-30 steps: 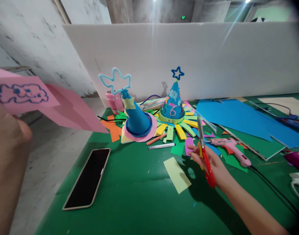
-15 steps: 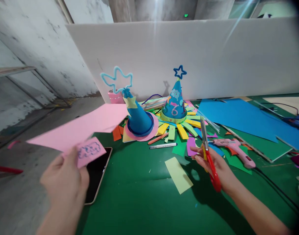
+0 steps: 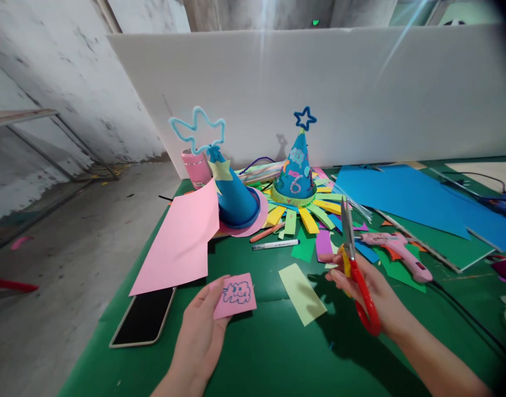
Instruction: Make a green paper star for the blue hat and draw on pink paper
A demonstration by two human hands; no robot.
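Observation:
Between thumb and fingers, my left hand (image 3: 203,325) pinches a small pink paper piece (image 3: 238,295) with a wavy, cloud-like outline drawn in blue. My right hand (image 3: 372,289) holds red-and-yellow scissors (image 3: 358,275), blades pointing up and away from me. A larger pink sheet (image 3: 176,237) lies at the left, partly over a phone (image 3: 144,317) and leaning against a blue cone hat (image 3: 238,201). Flat on the table between my hands is a pale yellow paper rectangle (image 3: 302,294).
A second cone hat (image 3: 296,171) stands among paper strips at the back. A pink glue gun (image 3: 397,251) and its cord lie right of my right hand. Blue sheets (image 3: 401,193) cover the back right. A marker (image 3: 276,245) rests mid-table, and a white board (image 3: 319,94) rises behind.
The large pink sheet has left my left hand and now rests on the table over the phone. My left hand has moved right with the small pink piece. The right hand barely moved.

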